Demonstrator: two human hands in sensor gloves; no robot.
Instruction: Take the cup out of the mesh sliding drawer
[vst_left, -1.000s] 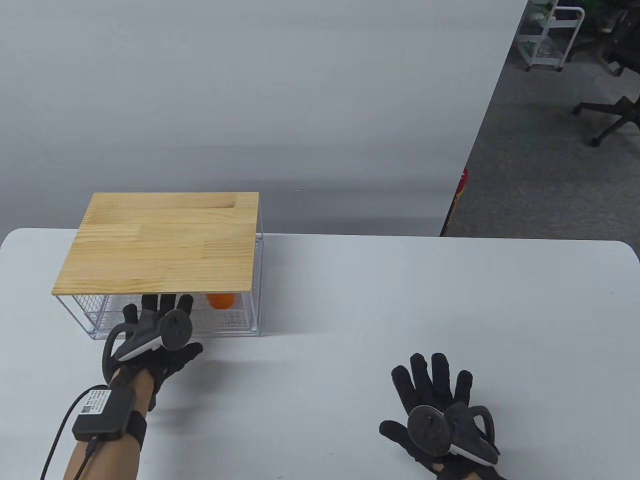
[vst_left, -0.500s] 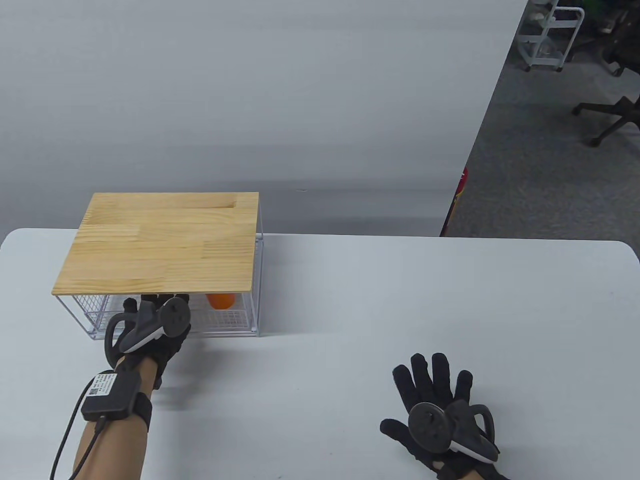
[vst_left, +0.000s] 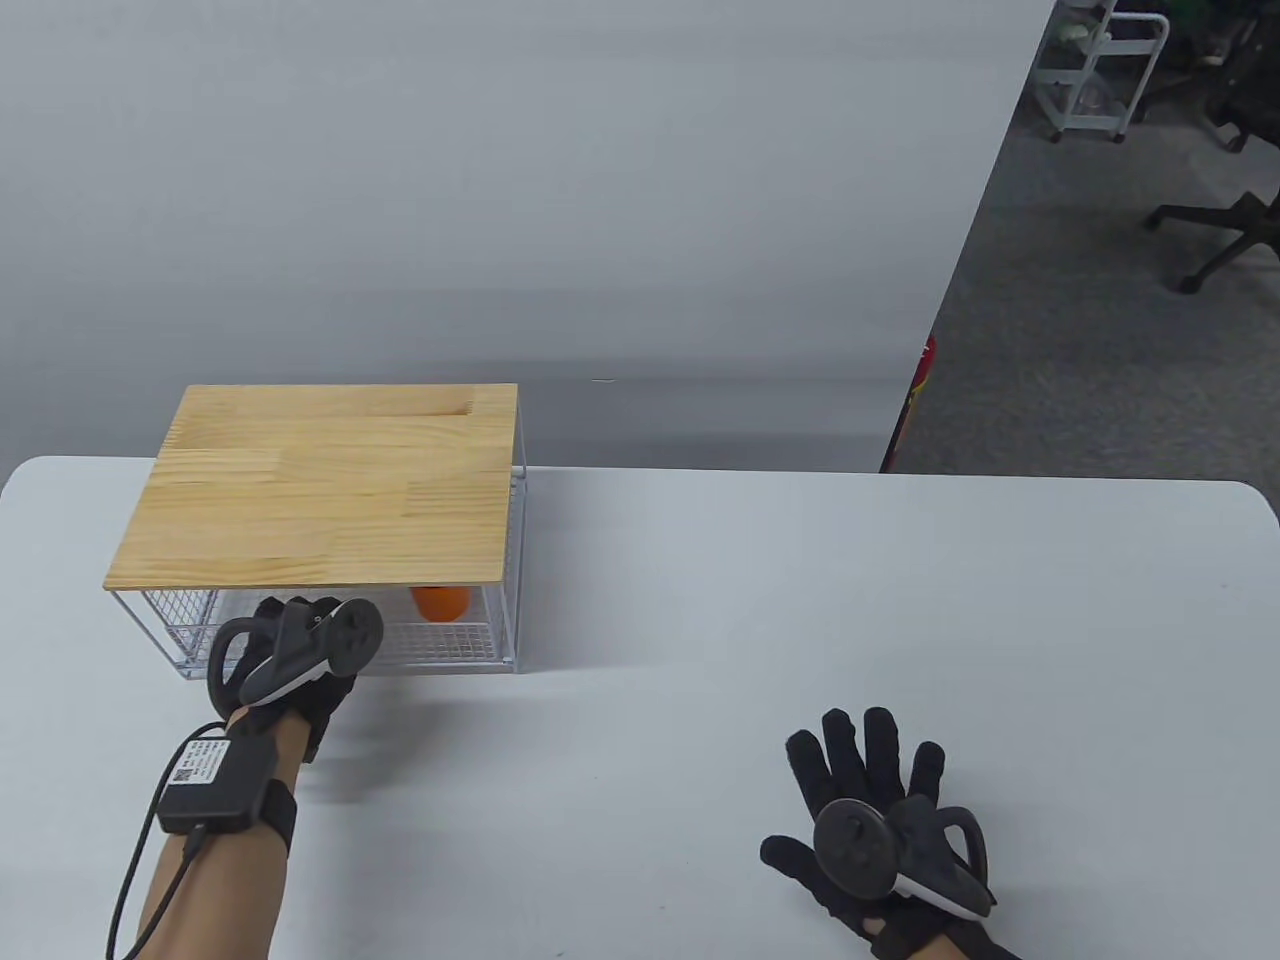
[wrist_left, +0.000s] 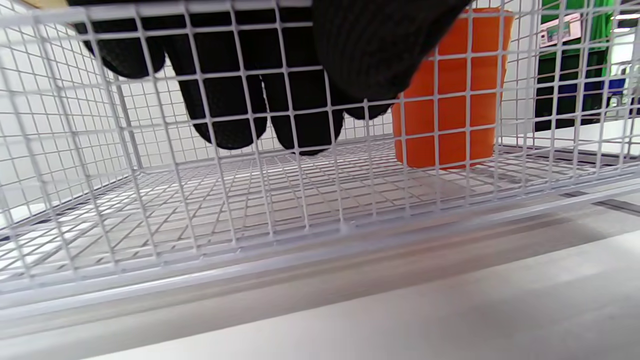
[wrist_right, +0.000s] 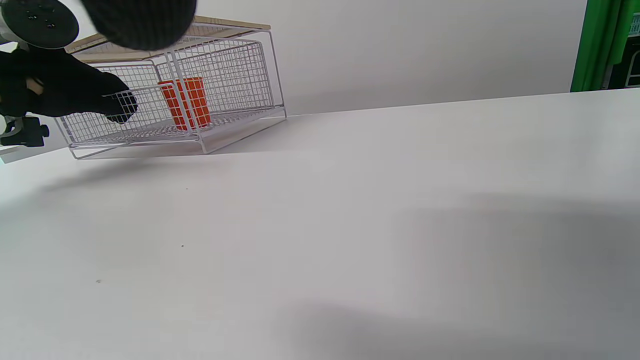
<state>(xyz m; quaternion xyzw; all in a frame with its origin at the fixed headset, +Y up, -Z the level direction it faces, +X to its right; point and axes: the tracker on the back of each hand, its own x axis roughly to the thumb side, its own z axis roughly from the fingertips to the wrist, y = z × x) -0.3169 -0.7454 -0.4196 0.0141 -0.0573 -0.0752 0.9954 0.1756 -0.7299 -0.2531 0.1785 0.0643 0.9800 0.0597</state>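
An orange cup (vst_left: 441, 602) stands upright in the right part of the white mesh drawer (vst_left: 455, 648), under the wooden top (vst_left: 320, 490). My left hand (vst_left: 290, 618) is at the drawer's front wall, left of the cup. In the left wrist view its fingers (wrist_left: 225, 110) hang inside the mesh (wrist_left: 300, 215) and the thumb lies outside, so it grips the front wall. The cup (wrist_left: 450, 90) stands just to the right of the fingers, apart from them. My right hand (vst_left: 860, 775) rests flat on the table with its fingers spread, holding nothing.
The white table (vst_left: 760, 600) runs right from the drawer unit. In the right wrist view the drawer unit (wrist_right: 220, 85) with the cup (wrist_right: 185, 102) sits far left. The table's far edge meets a grey wall; office chairs stand beyond on the right.
My left hand has moved forward to the drawer, and its fingers have curled over the front wall. The drawer and the right hand have not visibly moved.
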